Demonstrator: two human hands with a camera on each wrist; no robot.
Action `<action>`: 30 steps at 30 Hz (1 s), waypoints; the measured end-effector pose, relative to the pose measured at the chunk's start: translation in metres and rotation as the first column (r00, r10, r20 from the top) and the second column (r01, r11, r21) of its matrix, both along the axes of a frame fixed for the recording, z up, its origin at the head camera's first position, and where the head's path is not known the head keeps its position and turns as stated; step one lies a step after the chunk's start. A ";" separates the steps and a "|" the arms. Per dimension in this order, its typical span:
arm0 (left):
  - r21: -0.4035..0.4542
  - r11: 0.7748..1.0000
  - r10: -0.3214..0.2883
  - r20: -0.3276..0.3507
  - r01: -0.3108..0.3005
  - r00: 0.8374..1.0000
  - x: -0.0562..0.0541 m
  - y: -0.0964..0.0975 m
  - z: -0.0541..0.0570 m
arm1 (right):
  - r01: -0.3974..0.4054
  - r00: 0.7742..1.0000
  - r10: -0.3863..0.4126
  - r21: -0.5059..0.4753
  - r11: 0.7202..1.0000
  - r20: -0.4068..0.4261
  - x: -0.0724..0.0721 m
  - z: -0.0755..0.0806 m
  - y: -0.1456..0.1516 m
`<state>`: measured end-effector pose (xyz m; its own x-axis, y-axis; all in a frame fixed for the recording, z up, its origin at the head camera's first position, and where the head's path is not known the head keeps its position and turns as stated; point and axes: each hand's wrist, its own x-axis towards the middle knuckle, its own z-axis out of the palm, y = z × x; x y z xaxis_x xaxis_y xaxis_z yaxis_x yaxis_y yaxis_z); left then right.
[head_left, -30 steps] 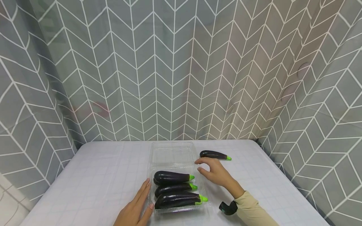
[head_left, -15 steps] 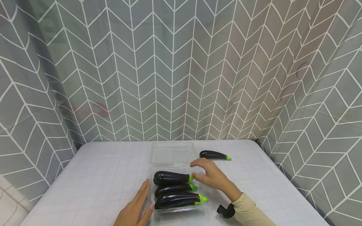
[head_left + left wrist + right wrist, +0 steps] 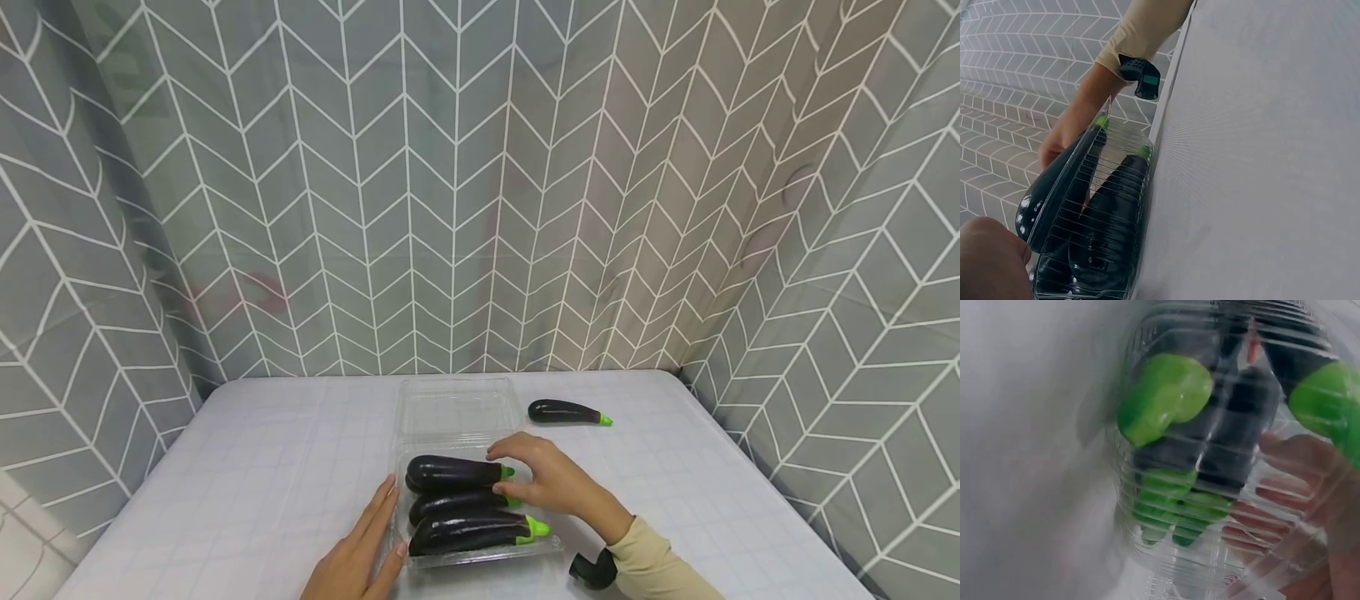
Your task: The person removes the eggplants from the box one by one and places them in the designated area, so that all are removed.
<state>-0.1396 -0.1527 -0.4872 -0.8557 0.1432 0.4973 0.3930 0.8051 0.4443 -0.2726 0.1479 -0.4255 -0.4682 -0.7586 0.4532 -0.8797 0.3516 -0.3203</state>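
Clear plastic, its lid [image 3: 459, 410] folded back, the box [image 3: 487, 560] on the worktop [image 3: 262, 483] holds dark eggplants [image 3: 468, 532]. I see the left hand [image 3: 358, 542] straight-fingered along the box's left side, while the right hand [image 3: 553, 477], thumb and forefinger spread, straddles the farthest boxed eggplant [image 3: 453, 472] near its green end; whether it touches that, I cannot tell.

Black eggplants [image 3: 468, 532] have green stems [image 3: 537, 527]; the grey curtain [image 3: 431, 208] has white chevrons.
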 end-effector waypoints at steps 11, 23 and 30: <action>-0.006 1.000 -0.003 -0.015 0.003 1.000 -0.001 0.000 -0.001 | -0.015 1.000 0.014 0.044 0.999 0.020 0.000 -0.005 -0.003; 0.000 1.000 -0.001 0.011 0.001 1.000 0.000 0.000 -0.001 | -0.002 0.999 -0.001 0.070 0.998 0.048 0.004 -0.006 -0.007; -0.010 1.000 -0.004 -0.024 0.004 1.000 -0.001 0.000 -0.003 | 0.004 0.998 -0.009 0.082 0.997 0.063 0.003 -0.009 -0.008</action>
